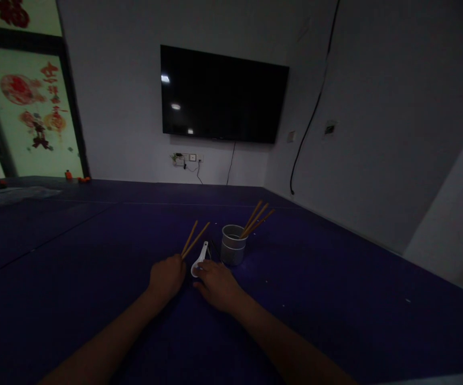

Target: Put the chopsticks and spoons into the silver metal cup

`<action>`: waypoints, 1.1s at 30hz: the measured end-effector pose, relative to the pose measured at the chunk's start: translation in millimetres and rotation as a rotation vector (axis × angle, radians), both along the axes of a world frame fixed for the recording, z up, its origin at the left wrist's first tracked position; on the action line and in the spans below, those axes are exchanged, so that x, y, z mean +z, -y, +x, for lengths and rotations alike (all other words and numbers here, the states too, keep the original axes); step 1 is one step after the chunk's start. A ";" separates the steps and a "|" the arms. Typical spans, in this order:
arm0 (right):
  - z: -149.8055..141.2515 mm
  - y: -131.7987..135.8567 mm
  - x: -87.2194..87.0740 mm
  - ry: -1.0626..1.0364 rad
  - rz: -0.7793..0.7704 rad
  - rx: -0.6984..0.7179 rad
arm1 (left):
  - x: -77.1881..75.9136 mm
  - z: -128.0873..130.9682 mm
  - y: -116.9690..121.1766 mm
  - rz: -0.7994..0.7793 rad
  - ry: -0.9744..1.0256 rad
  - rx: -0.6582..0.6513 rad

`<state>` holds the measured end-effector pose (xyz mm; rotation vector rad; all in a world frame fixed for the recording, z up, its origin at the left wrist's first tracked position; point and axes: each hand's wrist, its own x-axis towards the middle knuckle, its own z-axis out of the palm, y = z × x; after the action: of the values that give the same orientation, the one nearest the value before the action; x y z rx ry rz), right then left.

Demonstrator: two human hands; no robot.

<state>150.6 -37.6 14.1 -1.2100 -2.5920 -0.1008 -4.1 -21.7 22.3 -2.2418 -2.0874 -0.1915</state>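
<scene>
My left hand [168, 278] is closed around a pair of wooden chopsticks [194, 240], whose tips fan apart and point up and away. A white soup spoon [201, 255] lies on the purple surface just right of that fist, its handle pointing away from me. Over the spoon's bowl reaches my right hand [218, 283], fingers stretched out and thumb apart; whether the fingertips press on it I cannot tell. Thin metal utensils, too dark to name, lie beside the spoon, partly hidden by my right hand. A grey metal cup [232, 251] stands upright beyond it, holding several wooden chopsticks [256, 219].
The purple mat [319, 278] spreads out to the walls, with small pale specks on it. A television [223, 96] hangs on the far wall above sockets and cords. A dark cable [310, 120] dangles at the right. Small orange objects [68, 175] sit near the door.
</scene>
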 end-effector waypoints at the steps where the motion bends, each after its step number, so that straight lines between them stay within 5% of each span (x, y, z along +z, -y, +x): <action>1: -0.5 -0.3 0.1 -0.016 0.006 -0.002 | 1.1 0.7 0.6 0.018 0.015 -0.001; 5: -2.4 -0.3 2.5 -0.171 0.060 -0.059 | 6.7 5.6 5.6 0.110 0.054 -0.044; 14: -5.9 4.9 8.4 -1.015 -0.016 -0.096 | 5.0 17.9 15.6 0.307 -0.028 -0.427; 18: -7.7 7.5 13.7 -1.216 0.007 -0.087 | -2.6 21.4 16.8 0.391 -0.026 -0.556; 23: 19.4 6.8 34.3 -1.305 0.406 -0.274 | -6.4 18.3 13.5 0.416 0.203 -0.441; 27: 49.7 -4.7 48.0 -1.133 0.721 -0.373 | -7.0 13.4 4.4 0.278 0.245 -0.284; 33: 59.9 -25.4 46.1 -0.807 0.560 -0.584 | -11.3 13.6 -2.9 0.116 0.157 -0.228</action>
<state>210.5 -12.2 60.2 -1.3587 -1.3577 -0.3431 9.4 -18.8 11.0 -2.4603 -1.8273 -0.5039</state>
